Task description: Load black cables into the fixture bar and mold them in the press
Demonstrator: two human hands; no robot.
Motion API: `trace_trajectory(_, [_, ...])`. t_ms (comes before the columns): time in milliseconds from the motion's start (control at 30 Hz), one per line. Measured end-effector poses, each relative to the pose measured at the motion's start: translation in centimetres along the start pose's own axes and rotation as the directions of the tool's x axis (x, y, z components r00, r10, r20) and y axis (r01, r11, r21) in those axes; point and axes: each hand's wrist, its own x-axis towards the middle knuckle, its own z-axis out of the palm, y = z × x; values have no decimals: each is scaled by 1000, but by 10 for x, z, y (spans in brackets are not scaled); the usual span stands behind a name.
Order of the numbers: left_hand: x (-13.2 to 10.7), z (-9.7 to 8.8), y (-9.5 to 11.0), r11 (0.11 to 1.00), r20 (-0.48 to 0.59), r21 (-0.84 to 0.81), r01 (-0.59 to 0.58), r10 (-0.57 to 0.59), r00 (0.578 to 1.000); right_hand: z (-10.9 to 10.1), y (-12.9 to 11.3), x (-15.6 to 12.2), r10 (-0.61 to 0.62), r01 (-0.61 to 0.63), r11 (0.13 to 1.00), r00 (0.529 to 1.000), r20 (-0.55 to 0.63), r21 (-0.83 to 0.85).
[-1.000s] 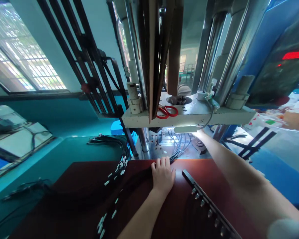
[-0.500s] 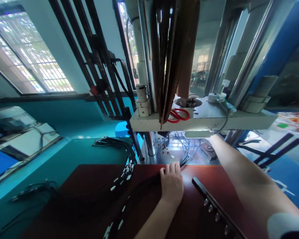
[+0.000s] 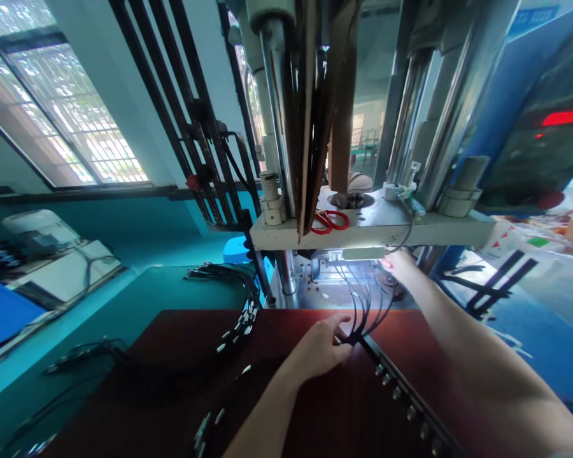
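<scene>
My left hand (image 3: 321, 348) is over the brown tabletop, thumb and fingers curled around the gathered end of a bundle of thin dark cables (image 3: 358, 334). From there the cables fan out toward a metal mould (image 3: 322, 268) on the press bed. My right hand (image 3: 397, 264) reaches in at the right side of the press, just below its upper plate (image 3: 286, 238) and beside a pale bar (image 3: 363, 254). Its fingertips are small and blurred, so what they touch is unclear. A dark metal bar with knobs (image 3: 401, 388) lies right of my left hand.
Red-handled scissors (image 3: 332, 221) rest on the upper plate. More cables with white tips (image 3: 241, 331) hang over the table's left part (image 3: 181, 331). Steel columns (image 3: 286, 273) flank the bed, and a control panel with a red display (image 3: 564, 117) stands at right.
My left hand has turned, its fingers now around the cable bundle, which has come nearer over the table. My right hand, hidden before, now shows beside the pale bar. The view has shifted slightly right.
</scene>
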Motion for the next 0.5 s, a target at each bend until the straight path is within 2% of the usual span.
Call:
trace_trajectory(33, [0,4,2,979,172,-197,61,-27,985,-1,1,-12,34,-33,999,999,-12,32])
trace_trajectory(67, [1,9,2,918,322,-371,140,-14,947,-1,0,-25,60,-59,996,998,-18,65])
trace_trajectory(100, [4,16,2,834,422,-512,208,33,906,-1,-3,-39,77,-74,993,997,-23,96])
trace_trajectory(133, [7,24,1,744,464,-620,249,93,881,0,-6,-54,84,-80,989,996,-28,123])
trace_trajectory(200, [14,43,0,597,460,-750,285,162,873,2,-16,-84,85,-77,984,995,-43,163])
trace_trajectory(267, [16,59,2,526,447,-793,307,161,880,3,-25,-108,71,-58,981,995,-69,185])
trace_trajectory(367, [13,74,9,517,439,-790,328,105,892,-2,-30,-129,47,-22,979,992,-121,201])
trace_trajectory(433, [6,79,16,519,407,-795,314,71,911,-9,-27,-135,52,-18,978,986,-157,208])
trace_trajectory(500, [-4,84,22,529,412,-783,326,49,910,-18,-20,-138,65,-23,976,980,-189,216])
